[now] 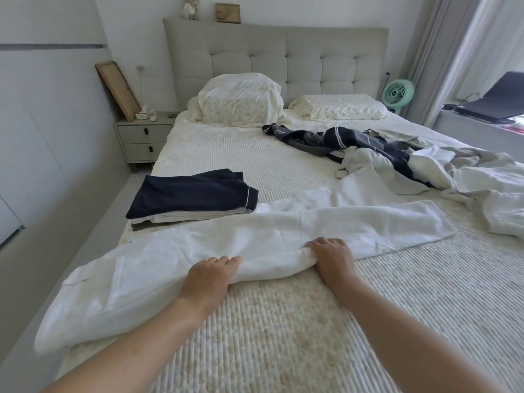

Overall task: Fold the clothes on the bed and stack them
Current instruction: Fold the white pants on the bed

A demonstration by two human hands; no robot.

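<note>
White cloth — a long garment [255,239] — lies across the bed [283,321] from lower left to right of centre, its near edge bunched, with bare quilt below it. Both hands press its near edge: the left hand [208,275] curls over the fold, the right hand [331,258] grips the bunch. Folded stack [192,197] at centre left; unfolded pile [397,154] at upper right.
</note>
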